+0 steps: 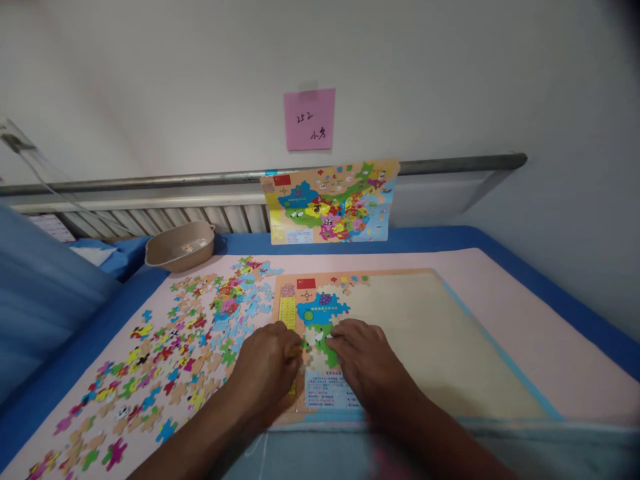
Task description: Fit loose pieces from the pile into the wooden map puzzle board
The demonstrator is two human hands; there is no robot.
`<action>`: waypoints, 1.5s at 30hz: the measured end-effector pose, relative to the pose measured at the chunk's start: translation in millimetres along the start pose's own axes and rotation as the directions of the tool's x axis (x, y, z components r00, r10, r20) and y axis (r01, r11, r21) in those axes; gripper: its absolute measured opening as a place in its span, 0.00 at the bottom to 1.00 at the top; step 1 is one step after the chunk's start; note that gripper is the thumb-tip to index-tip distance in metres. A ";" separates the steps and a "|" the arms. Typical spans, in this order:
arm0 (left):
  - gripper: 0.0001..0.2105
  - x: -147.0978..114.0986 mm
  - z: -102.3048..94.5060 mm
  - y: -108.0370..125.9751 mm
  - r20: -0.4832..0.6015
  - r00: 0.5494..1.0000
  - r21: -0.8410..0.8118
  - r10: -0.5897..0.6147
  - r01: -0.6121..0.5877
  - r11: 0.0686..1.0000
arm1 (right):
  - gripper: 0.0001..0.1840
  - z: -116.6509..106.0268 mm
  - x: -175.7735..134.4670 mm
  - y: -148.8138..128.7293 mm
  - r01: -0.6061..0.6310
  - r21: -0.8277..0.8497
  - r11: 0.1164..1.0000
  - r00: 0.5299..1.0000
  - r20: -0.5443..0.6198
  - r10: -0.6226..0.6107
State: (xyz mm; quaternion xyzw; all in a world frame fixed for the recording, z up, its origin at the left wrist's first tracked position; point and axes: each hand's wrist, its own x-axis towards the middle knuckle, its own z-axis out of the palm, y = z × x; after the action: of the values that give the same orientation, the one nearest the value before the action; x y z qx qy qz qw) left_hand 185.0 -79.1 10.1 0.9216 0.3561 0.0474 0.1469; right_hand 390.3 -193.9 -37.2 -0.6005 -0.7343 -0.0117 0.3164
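Note:
My left hand (273, 357) is closed at the left side of the puzzle board (400, 340), with a small yellowish-orange puzzle piece partly showing at its fingertips. My right hand (364, 357) has its fingers bent and pressed together at the edge of a green joined section (323, 337) with white animals on it. Above that lies a blue joined section (323, 309), fitted together. A yellow strip (287, 310) and a light-blue text panel (327, 390) are also assembled on the board. My fingers hide parts of the pieces beneath them.
Many loose puzzle pieces (145, 373) are spread left of the board. A beige basin (181, 247) with a few pieces stands behind them. A printed map picture (333, 203) leans at the back, below a pink note (310, 120). A metal rail (450, 165) runs along the wall.

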 end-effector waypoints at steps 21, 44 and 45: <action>0.09 25.8 7.6 10.1 0.057 0.998 0.073 -0.017 0.013 0.997 | 0.22 0.5 -4.4 -0.9 0.001 0.003 1.000 0.993 0.118 -0.002; 0.08 0.6 -4.4 16.5 0.068 0.987 0.050 0.148 -0.152 0.987 | 0.23 11.9 -6.9 4.2 0.076 -0.082 0.994 0.997 0.000 -0.076; 0.08 1.1 -3.4 16.7 0.071 0.986 0.056 0.151 -0.155 0.986 | 0.22 11.2 -6.8 3.9 0.077 -0.087 0.993 0.997 0.002 -0.078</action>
State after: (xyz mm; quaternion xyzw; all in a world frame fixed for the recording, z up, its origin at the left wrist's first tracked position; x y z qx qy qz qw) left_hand 195.9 -89.3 18.4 0.9513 0.2805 0.0167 0.1264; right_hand 389.3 -194.3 -50.8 -0.5847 -0.7556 -0.0564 0.2896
